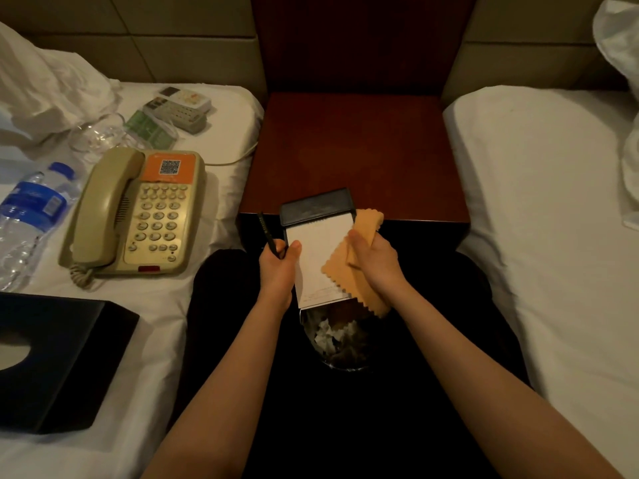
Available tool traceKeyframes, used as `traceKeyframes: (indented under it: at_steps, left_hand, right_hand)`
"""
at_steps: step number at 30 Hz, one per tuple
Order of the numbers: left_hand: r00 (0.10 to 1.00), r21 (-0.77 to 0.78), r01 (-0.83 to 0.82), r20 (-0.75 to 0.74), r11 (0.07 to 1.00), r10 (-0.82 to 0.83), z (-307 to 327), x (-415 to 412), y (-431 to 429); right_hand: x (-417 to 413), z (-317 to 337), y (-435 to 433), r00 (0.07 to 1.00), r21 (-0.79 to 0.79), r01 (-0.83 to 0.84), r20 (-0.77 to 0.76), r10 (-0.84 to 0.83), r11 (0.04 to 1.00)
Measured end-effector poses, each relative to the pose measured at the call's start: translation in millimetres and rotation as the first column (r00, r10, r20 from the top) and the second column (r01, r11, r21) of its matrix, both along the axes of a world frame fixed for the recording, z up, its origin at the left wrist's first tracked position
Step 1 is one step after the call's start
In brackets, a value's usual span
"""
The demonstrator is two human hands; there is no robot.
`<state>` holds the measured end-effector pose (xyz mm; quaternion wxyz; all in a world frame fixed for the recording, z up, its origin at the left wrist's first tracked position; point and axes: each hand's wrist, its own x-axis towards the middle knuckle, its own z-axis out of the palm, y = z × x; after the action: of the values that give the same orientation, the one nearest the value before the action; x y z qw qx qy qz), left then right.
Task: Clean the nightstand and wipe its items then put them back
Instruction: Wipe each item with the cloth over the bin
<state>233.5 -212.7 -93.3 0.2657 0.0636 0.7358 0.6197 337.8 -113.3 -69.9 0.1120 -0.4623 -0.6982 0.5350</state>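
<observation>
Notepad is hanging out in front of the nightstand's near edge, over the trash bin, and we're gripping it plus a black pen in our left hand. Our right hand is clutching the orange cloth, pressing it onto the paper. Phone is lying on the left bed.

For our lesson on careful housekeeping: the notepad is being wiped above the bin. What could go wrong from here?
1. The left hand grips the pen and notepad together above the bin; the pen could slip and drop in.
2. The cloth in the right hand rubs bare paper and may crease the top sheet.
3. The glass sits on the soft bed and might tip.
</observation>
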Motion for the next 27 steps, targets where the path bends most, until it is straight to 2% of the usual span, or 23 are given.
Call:
traceKeyframes:
  at_steps: [3,6,8,11,12,14,17,20,22,24,27]
  left_hand:
    - [0.999,-0.020,0.025,-0.044,0.999,-0.026,3,2,0]
    - [0.994,-0.055,0.062,-0.084,0.997,-0.066,2,4,-1]
    - [0.987,-0.095,0.111,-0.107,0.989,-0.121,3,5,1]
    - [0.982,-0.105,0.144,-0.105,0.984,-0.155,8,9,6]
    - [0.985,-0.097,0.139,-0.090,0.986,-0.147,8,9,7]
    - [0.991,-0.098,0.104,-0.068,0.990,-0.111,5,6,7]
    - [0.998,-0.085,0.007,-0.061,0.996,-0.012,2,-2,6]
    - [0.995,-0.058,-0.012,-0.100,0.998,0.006,12,-3,7]
    - [0.991,-0.060,0.016,-0.133,0.998,-0.024,19,-2,12]
    - [0.987,-0.052,0.029,-0.155,0.998,-0.037,26,1,18]
    - [0.993,0.051,-0.031,-0.109,0.998,0.037,33,4,25]
  right_hand:
    - [0,1,2,0.994,0.198,0.054,0.084,-0.072,0.979]
    - [-6,-1,1,0.991,0.415,0.086,0.062,-0.122,0.906]
    - [-13,-3,-7,0.998,0.539,-0.034,0.066,-0.002,0.841]
    - [-17,-14,-25,0.924,0.634,-0.377,0.306,0.229,0.675]
    - [-16,-17,-30,0.906,0.632,-0.421,0.330,0.266,0.650]
    - [-10,-21,-37,0.917,0.595,-0.398,0.258,0.303,0.698]
    - [-3,-13,-43,0.961,0.503,-0.255,0.038,0.273,0.826]
    - [-7,12,-43,0.973,0.345,0.057,-0.228,0.025,0.937]
    - [-18,22,-38,0.930,0.223,0.220,-0.341,-0.136,0.950]
    - [-26,25,-35,0.936,0.259,0.165,-0.345,-0.068,0.952]
    - [-21,17,-45,0.957,0.465,-0.102,-0.197,0.215,0.880]
